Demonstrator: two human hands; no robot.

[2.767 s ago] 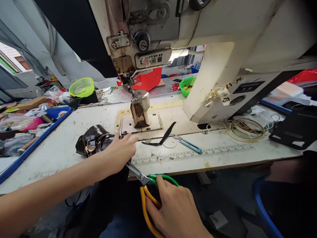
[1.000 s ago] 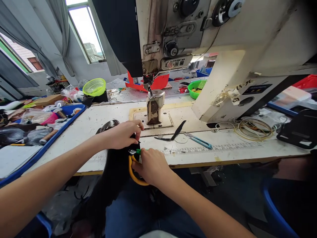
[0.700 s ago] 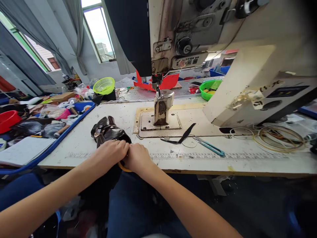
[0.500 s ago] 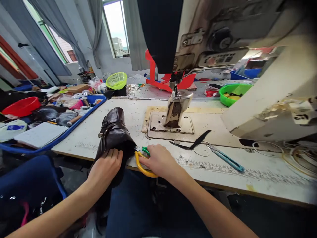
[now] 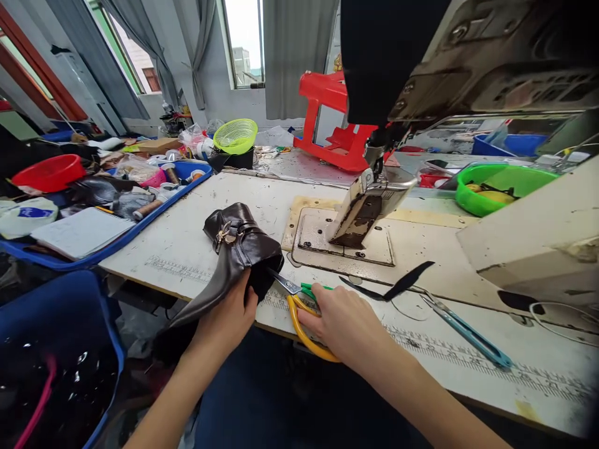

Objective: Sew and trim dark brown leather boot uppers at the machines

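Note:
A dark brown leather boot upper point(image 5: 255, 246) with straps and a metal buckle lies at the front edge of the white sewing table point(image 5: 187, 218). My left hand point(image 5: 229, 318) grips its near edge, with the fingers partly hidden by the leather. In my right hand point(image 5: 344, 315) are scissors point(image 5: 306, 330) with yellow and green handles. Their blades reach into the dark opening of the boot upper, and the tips are hidden there. A black strip point(image 5: 407, 284) and blue-handled tweezers point(image 5: 472, 333) lie to the right of my right hand.
The sewing machine's post point(image 5: 360, 212) rises behind the hands, its head overhanging the upper right. A green basin point(image 5: 505, 187) stands at right. On the left are a cluttered blue tray point(image 5: 154, 215), a red basin point(image 5: 49, 173) and a blue bin point(image 5: 110, 349). Printed ruler marks line the table's front.
The boot upper has turned, so its buckle and opening show more, and my left hand has shifted its hold. More of the scissors' blades is visible. The camera view has shifted too.

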